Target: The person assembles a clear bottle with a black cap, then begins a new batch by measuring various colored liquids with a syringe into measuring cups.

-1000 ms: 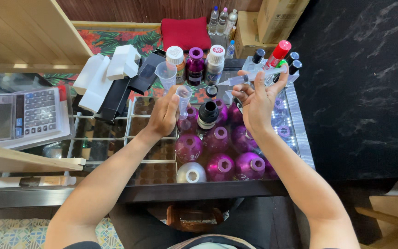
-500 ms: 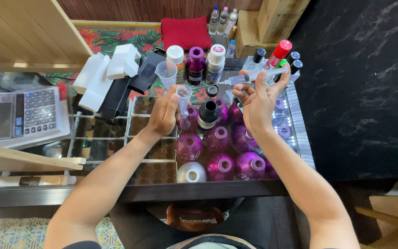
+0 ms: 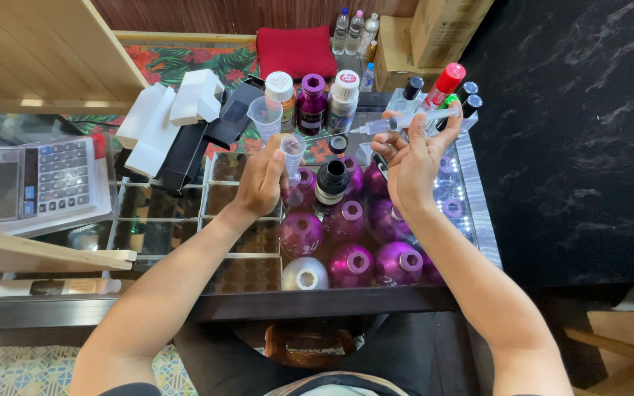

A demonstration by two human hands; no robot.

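step in hand: liquid is being moved by syringe; the right hand [image 3: 412, 161] holds the clear syringe [image 3: 405, 121] level, its needle tip aimed at the small clear measuring cup [image 3: 292, 150]
left grip: the left hand [image 3: 262, 180] has its fingers curled round the measuring cup, holding it upright just left of the black-capped bottle [image 3: 331, 181]
right grip: fingers pinch the syringe barrel, thumb near the plunger end (whether it presses the plunger, I cannot tell)
next move, as I judge it: it calls for a steady cup and the needle tip brought squarely over its mouth
surface: a glass-topped counter [image 3: 471, 191]; purple round bottles [image 3: 351, 264] crowd in front of the black-capped bottle, with a silver one [image 3: 304, 275] among them
further off: a calculator [image 3: 42, 180] well to the left of the black-capped bottle, white boxes [image 3: 174, 110] behind and to its left, a red cushion [image 3: 296, 50] behind it
room: dark marbled floor to the right, wooden shelving on the left
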